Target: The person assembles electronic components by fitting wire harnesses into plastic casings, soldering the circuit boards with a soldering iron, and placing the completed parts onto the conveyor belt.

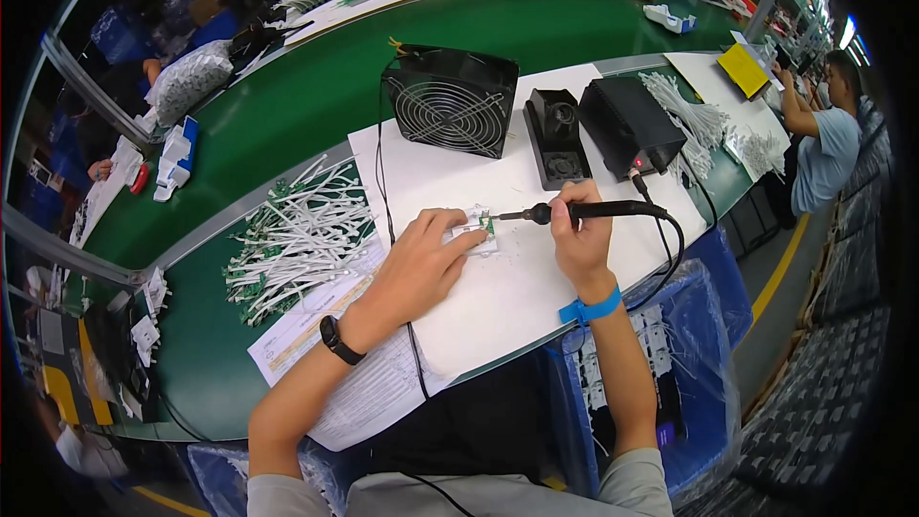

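Note:
In my right hand (582,239) is a soldering iron (538,214), gripped like a pen, its tip pointing left. The tip meets or hovers just over a small green circuit board (488,224) on a white plastic piece (489,246); contact is too small to tell. My left hand (416,268) steadies that piece against the white work sheet (517,316), thumb and fingers around its left side, hiding part of it. To the left of my left hand lies a heap of white wires with small green boards (297,239).
Beyond my hands stand a black fan (450,101), an iron stand (559,148) and a black power unit (632,124). More white wires (684,110) lie behind it. A green conveyor belt (316,72) runs past. Printed papers (359,402) and a lined blue bin (713,373) are close by.

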`<move>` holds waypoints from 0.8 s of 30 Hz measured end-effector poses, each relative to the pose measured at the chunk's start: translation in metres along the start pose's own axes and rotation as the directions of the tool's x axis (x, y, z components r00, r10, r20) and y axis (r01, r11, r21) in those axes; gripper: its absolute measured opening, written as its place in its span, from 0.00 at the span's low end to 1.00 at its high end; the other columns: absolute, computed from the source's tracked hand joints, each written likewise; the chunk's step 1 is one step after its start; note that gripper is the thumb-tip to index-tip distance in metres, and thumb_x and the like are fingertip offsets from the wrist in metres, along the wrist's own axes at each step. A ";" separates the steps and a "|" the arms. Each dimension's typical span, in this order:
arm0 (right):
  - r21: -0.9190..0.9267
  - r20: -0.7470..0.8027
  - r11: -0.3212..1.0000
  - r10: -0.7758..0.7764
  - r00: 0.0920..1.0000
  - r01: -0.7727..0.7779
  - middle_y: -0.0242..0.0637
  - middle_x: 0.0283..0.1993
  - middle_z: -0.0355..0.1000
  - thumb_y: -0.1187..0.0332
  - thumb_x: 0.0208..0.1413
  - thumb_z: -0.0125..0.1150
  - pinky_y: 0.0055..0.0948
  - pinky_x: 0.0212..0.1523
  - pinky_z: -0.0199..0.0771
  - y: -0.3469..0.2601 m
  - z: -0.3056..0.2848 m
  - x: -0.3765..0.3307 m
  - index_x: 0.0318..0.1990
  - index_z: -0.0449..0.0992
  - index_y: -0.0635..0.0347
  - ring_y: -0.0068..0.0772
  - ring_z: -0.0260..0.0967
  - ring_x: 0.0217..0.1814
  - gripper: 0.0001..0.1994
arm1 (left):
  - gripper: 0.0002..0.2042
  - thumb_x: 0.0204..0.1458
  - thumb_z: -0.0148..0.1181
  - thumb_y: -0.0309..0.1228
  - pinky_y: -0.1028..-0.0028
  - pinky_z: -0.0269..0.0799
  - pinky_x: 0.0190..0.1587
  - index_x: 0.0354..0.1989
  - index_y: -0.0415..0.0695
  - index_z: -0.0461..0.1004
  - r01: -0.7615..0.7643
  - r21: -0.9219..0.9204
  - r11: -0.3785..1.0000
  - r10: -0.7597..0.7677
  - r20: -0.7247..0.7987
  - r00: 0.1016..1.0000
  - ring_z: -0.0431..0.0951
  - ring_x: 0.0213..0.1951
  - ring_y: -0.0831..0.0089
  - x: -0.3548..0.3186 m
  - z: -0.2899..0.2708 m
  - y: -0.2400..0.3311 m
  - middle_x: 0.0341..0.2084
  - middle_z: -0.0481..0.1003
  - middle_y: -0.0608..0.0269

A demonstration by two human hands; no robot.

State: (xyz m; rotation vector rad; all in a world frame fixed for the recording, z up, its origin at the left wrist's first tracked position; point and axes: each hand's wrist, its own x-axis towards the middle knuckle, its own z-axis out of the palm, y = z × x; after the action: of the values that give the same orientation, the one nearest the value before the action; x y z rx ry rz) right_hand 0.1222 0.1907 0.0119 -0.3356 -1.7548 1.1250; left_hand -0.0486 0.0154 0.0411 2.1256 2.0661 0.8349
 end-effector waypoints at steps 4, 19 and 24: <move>-0.019 0.042 1.000 0.008 0.999 -0.008 0.26 0.27 0.63 0.73 0.61 0.59 0.20 0.26 0.55 -0.003 -0.001 0.001 0.36 0.69 0.60 0.15 0.54 0.26 0.05 | 0.18 0.54 0.59 0.21 0.61 0.71 0.57 0.54 0.45 0.78 -0.009 -0.025 1.000 0.009 0.002 1.000 0.70 0.55 0.56 0.000 -0.002 -0.002 0.52 0.72 0.53; -0.022 0.034 1.000 -0.007 0.999 0.008 0.26 0.27 0.65 0.73 0.63 0.58 0.18 0.26 0.54 -0.002 0.001 0.002 0.36 0.68 0.60 0.13 0.53 0.26 0.05 | 0.18 0.53 0.60 0.22 0.59 0.68 0.60 0.54 0.44 0.78 -0.021 -0.050 0.999 0.020 -0.015 1.000 0.70 0.57 0.52 -0.002 -0.002 -0.005 0.54 0.72 0.50; -0.016 0.037 1.000 -0.013 0.999 0.013 0.26 0.27 0.64 0.73 0.64 0.58 0.17 0.27 0.53 -0.001 0.002 0.002 0.36 0.68 0.59 0.12 0.53 0.26 0.05 | 0.18 0.53 0.60 0.22 0.59 0.68 0.60 0.54 0.44 0.78 -0.009 -0.050 0.999 0.009 0.000 1.000 0.70 0.57 0.52 -0.002 -0.002 -0.005 0.54 0.71 0.51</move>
State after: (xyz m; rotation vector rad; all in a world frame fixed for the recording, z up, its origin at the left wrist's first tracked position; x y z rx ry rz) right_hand 0.1205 0.1902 0.0139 -0.3147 -1.7972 1.1146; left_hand -0.0536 0.0133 0.0402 2.1108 2.0157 0.8774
